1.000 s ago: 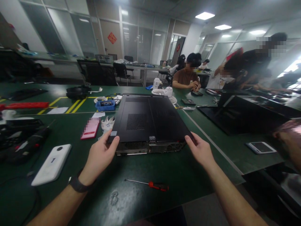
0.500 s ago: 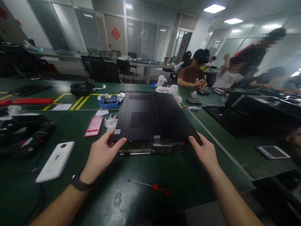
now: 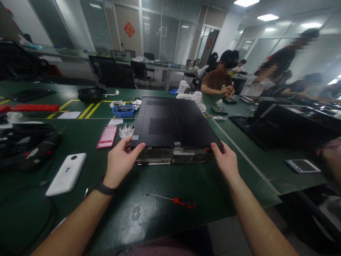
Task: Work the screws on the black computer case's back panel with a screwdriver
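A black computer case (image 3: 170, 124) lies flat on the green table (image 3: 112, 220), its vented side panel facing up and its rear with ports and a fan grille towards me. My left hand (image 3: 121, 156) grips the near left corner, thumb on the edge and fingers round the side. At the near right corner my right hand (image 3: 226, 158) holds the case the same way. Between my forearms lies a red and black screwdriver (image 3: 183, 202). Beyond my left hand is a white glove (image 3: 126, 131), partly hidden by the case.
To the left are a white phone (image 3: 66, 174), a pink phone (image 3: 108, 136), a power tool (image 3: 34, 153) and a blue bin (image 3: 123, 111). A dark panel (image 3: 250, 131) and another phone (image 3: 303, 166) lie right. A person (image 3: 218, 76) sits across the table.
The view has tilted down a little, so the table and case appear higher. Both hands still hold the near corners, and a gap with a small hook-like part now shows under the panel's near edge.
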Demonstrator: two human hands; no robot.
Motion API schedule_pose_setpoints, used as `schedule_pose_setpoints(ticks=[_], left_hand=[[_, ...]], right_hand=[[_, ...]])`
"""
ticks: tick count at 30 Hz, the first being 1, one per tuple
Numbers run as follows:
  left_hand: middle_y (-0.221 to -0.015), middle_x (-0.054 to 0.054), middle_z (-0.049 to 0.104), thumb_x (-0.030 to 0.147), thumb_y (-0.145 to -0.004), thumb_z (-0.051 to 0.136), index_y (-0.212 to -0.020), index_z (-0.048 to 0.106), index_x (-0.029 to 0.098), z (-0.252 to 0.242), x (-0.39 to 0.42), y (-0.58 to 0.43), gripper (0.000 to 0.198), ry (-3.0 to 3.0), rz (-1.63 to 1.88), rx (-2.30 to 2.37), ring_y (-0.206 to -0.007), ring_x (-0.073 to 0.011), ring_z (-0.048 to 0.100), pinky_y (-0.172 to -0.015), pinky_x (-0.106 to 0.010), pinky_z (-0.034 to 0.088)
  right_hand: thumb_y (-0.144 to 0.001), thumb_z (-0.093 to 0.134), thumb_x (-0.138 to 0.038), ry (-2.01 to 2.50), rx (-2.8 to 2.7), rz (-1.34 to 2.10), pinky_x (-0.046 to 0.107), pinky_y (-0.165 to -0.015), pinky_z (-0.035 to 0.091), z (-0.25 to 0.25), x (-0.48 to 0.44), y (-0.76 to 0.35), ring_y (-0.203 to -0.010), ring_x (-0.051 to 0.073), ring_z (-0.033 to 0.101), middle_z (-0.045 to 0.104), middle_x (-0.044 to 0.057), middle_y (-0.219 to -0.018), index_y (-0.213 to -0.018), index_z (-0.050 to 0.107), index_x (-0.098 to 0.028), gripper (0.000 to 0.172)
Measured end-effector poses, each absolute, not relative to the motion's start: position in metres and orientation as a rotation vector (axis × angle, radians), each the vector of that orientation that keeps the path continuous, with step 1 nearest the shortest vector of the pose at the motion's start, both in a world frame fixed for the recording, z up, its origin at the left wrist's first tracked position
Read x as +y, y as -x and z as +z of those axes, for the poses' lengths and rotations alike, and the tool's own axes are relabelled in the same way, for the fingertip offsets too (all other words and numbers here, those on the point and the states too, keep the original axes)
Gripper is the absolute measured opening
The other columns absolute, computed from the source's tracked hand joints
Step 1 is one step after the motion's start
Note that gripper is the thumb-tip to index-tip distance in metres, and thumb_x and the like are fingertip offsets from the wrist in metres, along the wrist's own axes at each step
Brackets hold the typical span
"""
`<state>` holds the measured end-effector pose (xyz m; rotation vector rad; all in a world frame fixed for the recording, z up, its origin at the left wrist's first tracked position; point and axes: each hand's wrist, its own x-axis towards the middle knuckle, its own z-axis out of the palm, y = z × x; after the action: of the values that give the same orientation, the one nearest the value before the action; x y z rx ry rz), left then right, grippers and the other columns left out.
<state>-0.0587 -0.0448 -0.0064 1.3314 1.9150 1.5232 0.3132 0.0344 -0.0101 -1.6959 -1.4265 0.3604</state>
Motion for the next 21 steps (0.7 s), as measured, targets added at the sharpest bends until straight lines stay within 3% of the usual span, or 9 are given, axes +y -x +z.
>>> schedule_pose_setpoints(ticks=[8,21], left_hand=[[-0.104,-0.006,0.083,0.058,-0.086,0.075,-0.132,0.076,0.020,-0.0028,-0.0470,0.0625,0.060,-1.444,1.435,1.996,-0.091,-0.0241,0.077,-0.090,-0.036,0.060],[-0.100,-0.005,0.084,0.061,-0.087,0.072,-0.128,0.078,0.023,-0.0039,-0.0460,0.0593,0.057,-1.451,1.418,2.105,-0.092,-0.0263,0.077,-0.081,-0.033,0.057]], right_hand=[[-0.076,0.059,-0.092,1.681,-1.417,0.354,0.046,-0.088,0.059,-0.0104,0.0342,-0.3104,-0.097,0.035,0.076,0.083,0.015,-0.105,-0.130,0.077,-0.015,0.096],[-0.076,0.057,-0.094,1.661,-1.411,0.343,0.044,-0.087,0.057,-0.0150,0.0386,-0.3086,-0.096,0.035,0.075,0.083,0.014,-0.104,-0.129,0.077,-0.017,0.095]])
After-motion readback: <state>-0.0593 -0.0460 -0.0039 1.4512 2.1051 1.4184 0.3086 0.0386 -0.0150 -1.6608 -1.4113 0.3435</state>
